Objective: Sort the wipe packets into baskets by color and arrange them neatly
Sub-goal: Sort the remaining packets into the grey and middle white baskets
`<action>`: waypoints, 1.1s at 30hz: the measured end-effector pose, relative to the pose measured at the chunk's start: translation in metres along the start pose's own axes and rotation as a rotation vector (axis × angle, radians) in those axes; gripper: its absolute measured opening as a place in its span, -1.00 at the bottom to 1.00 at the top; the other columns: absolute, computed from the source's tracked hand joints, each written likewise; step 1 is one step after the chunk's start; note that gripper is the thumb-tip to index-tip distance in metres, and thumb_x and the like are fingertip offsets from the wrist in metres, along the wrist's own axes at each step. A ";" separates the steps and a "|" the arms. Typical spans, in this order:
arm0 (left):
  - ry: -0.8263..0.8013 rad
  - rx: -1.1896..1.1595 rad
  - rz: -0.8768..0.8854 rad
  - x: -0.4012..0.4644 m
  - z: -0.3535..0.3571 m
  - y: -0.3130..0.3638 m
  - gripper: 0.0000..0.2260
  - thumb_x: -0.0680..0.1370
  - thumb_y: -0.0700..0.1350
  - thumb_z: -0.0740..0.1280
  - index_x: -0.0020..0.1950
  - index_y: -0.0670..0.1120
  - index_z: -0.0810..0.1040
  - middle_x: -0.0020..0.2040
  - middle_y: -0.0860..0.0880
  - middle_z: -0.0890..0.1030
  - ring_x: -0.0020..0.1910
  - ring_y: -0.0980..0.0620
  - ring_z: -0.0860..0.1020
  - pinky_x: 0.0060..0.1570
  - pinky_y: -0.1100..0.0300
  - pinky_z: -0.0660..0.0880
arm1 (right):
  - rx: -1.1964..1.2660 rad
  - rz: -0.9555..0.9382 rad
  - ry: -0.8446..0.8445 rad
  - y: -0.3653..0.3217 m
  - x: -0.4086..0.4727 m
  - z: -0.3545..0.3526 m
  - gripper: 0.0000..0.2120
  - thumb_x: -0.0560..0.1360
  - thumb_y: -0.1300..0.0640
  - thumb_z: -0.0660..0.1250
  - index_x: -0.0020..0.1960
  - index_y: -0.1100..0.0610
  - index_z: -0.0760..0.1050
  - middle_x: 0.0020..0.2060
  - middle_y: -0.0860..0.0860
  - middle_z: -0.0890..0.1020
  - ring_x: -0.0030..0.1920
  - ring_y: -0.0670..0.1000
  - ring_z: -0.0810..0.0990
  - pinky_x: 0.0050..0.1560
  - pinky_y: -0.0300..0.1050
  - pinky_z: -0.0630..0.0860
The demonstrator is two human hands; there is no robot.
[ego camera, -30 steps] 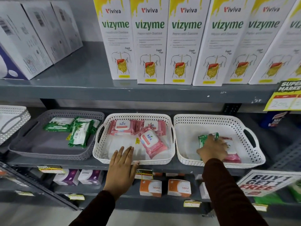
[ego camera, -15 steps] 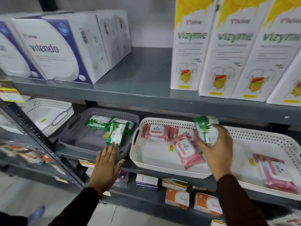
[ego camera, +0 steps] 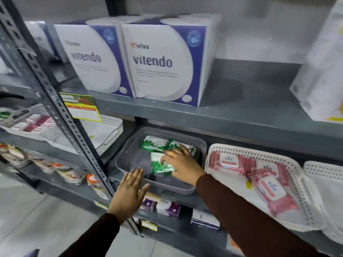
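Observation:
A grey basket stands on the middle shelf with two green wipe packets at its back. My right hand lies on a third green wipe packet, fingers curled over its upper edge as it rests on the basket floor. At the basket's front rim my left hand is flat, fingers apart and holding nothing. To the right, a white basket holds pink wipe packets, one of them lying askew toward the front.
A slanted grey shelf post runs just left of my left hand. Another white basket sits at the far right and one behind the post. Vitendo boxes stand on the shelf above; small boxes sit below.
My right hand carried the green packet leftward from the far right basket and set it down in the grey basket. My left hand shifted from the white basket's rim to the grey one's.

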State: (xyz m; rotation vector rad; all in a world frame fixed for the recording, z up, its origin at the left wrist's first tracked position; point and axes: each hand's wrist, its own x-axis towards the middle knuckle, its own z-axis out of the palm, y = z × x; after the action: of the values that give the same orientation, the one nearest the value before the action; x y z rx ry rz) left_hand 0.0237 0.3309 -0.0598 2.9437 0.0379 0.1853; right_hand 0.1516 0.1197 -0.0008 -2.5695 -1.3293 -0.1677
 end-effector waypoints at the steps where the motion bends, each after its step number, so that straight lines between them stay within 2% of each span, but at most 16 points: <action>1: 0.002 -0.006 0.009 -0.001 0.001 -0.001 -0.30 0.57 0.31 -0.25 0.56 -0.10 0.08 0.55 -0.04 0.14 0.54 0.01 0.05 0.47 0.13 -0.13 | -0.026 -0.057 -0.046 -0.001 0.017 0.007 -0.52 0.36 0.39 0.37 0.20 0.01 0.50 0.45 0.04 0.44 0.48 0.12 0.31 0.55 0.18 -0.12; 3: 0.008 -0.013 0.026 -0.002 0.002 -0.003 -0.32 0.57 0.31 -0.25 0.56 -0.07 0.04 0.55 -0.01 0.09 0.54 0.02 0.01 0.47 0.16 -0.18 | -0.071 -0.103 -0.128 -0.001 0.045 0.017 -0.51 0.40 0.45 0.27 0.21 0.03 0.53 0.49 0.02 0.39 0.55 0.11 0.20 0.53 0.18 -0.25; 6: 0.029 0.001 0.040 -0.002 -0.001 -0.006 -0.34 0.59 0.29 -0.21 0.56 -0.07 0.06 0.55 -0.01 0.11 0.54 0.01 0.03 0.47 0.13 -0.17 | -0.146 -0.036 -0.261 -0.006 0.067 0.026 -0.44 0.48 0.47 0.17 0.37 0.03 0.47 0.57 0.02 0.24 0.61 0.12 -0.04 0.54 0.26 -0.31; 9: 0.067 -0.029 0.041 -0.003 -0.006 0.001 -0.37 0.62 0.25 -0.10 0.55 -0.13 0.11 0.54 -0.04 0.12 0.52 0.03 -0.02 0.44 0.17 -0.21 | -0.091 0.064 -0.202 -0.013 0.062 0.030 -0.34 0.45 0.51 0.15 0.41 -0.01 0.44 0.60 0.00 0.14 0.61 0.05 -0.11 0.54 0.24 -0.31; 12: 0.070 -0.074 0.056 -0.003 -0.005 0.016 -0.36 0.60 0.26 -0.12 0.55 -0.13 0.11 0.55 -0.04 0.09 0.51 0.07 -0.08 0.44 0.21 -0.25 | 0.037 0.219 0.033 -0.009 0.032 0.025 -0.36 0.42 0.48 0.22 0.36 -0.05 0.49 0.56 -0.03 0.26 0.60 0.02 0.04 0.55 0.17 -0.24; 15: 0.029 -0.094 0.112 -0.002 0.001 0.049 -0.34 0.60 0.27 -0.17 0.54 -0.13 0.13 0.56 -0.06 0.13 0.55 0.00 0.00 0.47 0.13 -0.16 | 0.161 0.362 0.341 0.018 -0.027 0.014 -0.45 0.36 0.49 0.27 0.18 0.01 0.63 0.38 0.00 0.53 0.47 0.06 0.36 0.51 0.00 0.00; 16: 0.018 -0.104 0.139 0.000 0.004 0.065 -0.34 0.60 0.27 -0.18 0.54 -0.13 0.14 0.56 -0.06 0.14 0.55 -0.01 0.02 0.48 0.10 -0.13 | 0.195 0.411 0.427 0.031 -0.053 0.008 -0.48 0.35 0.50 0.28 0.13 0.02 0.65 0.32 -0.01 0.59 0.41 0.06 0.44 0.50 -0.01 0.10; 17: 0.009 -0.121 0.167 0.001 0.007 0.082 -0.33 0.60 0.27 -0.19 0.54 -0.13 0.15 0.55 -0.06 0.15 0.55 -0.02 0.05 0.48 0.09 -0.10 | 0.204 0.462 0.507 0.046 -0.080 0.003 -0.50 0.34 0.50 0.29 0.09 0.02 0.66 0.26 -0.02 0.63 0.34 0.07 0.50 0.46 0.08 0.23; 19: 0.001 -0.154 0.235 0.003 0.012 0.122 -0.34 0.60 0.27 -0.18 0.53 -0.14 0.19 0.54 -0.07 0.18 0.54 -0.03 0.08 0.48 0.08 -0.06 | 0.181 0.570 0.658 0.077 -0.135 -0.011 -0.55 0.32 0.48 0.31 0.03 0.04 0.66 0.12 0.00 0.69 0.17 0.10 0.62 0.23 0.20 0.48; 23: -0.015 -0.193 0.357 0.005 0.030 0.206 -0.31 0.57 0.30 -0.23 0.56 -0.09 0.08 0.56 -0.02 0.09 0.55 0.01 0.00 0.49 0.11 -0.08 | 0.050 0.910 0.797 0.130 -0.250 -0.045 -0.67 0.31 0.43 0.32 -0.04 0.12 0.67 -0.08 0.10 0.73 -0.07 0.22 0.67 -0.05 0.12 0.59; 25: -0.030 -0.197 0.401 0.004 0.038 0.241 -0.28 0.55 0.32 -0.27 0.56 -0.09 0.07 0.56 0.00 0.05 0.55 0.01 -0.01 0.50 0.12 -0.09 | 0.015 1.114 0.752 0.150 -0.305 -0.052 -0.67 0.33 0.44 0.36 0.00 0.15 0.67 -0.04 0.15 0.72 -0.02 0.27 0.65 -0.04 0.10 0.58; 27: -0.047 -0.196 0.421 0.003 0.046 0.267 -0.25 0.54 0.32 -0.30 0.55 -0.11 0.13 0.55 -0.03 0.13 0.55 -0.03 0.03 0.48 0.12 -0.08 | -0.019 1.320 0.637 0.170 -0.350 -0.054 -0.66 0.35 0.37 0.38 0.10 0.17 0.64 0.05 0.20 0.68 0.09 0.30 0.60 0.05 0.15 0.55; 31: -0.077 -0.129 0.442 -0.004 0.059 0.301 -0.27 0.59 0.28 -0.27 0.47 -0.16 0.31 0.48 -0.10 0.34 0.51 -0.07 0.19 0.44 0.09 -0.04 | -0.061 1.707 0.294 0.210 -0.415 -0.062 -0.50 0.40 0.02 0.39 0.30 0.16 0.47 0.34 0.27 0.46 0.34 0.31 0.38 0.27 0.21 0.41; 33: -0.088 -0.107 0.418 -0.007 0.062 0.314 -0.30 0.60 0.26 -0.22 0.45 -0.16 0.35 0.46 -0.10 0.38 0.49 -0.07 0.23 0.44 0.09 -0.04 | -0.012 1.797 0.256 0.226 -0.436 -0.073 -0.42 0.45 -0.13 0.36 0.36 0.15 0.40 0.39 0.28 0.39 0.37 0.31 0.33 0.31 0.25 0.34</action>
State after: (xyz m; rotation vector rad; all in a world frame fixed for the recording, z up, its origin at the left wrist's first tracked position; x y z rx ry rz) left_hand 0.0287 0.0104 -0.0608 2.8109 -0.5833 0.1106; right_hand 0.0840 -0.3689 -0.0595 -2.5387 1.1959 -0.1156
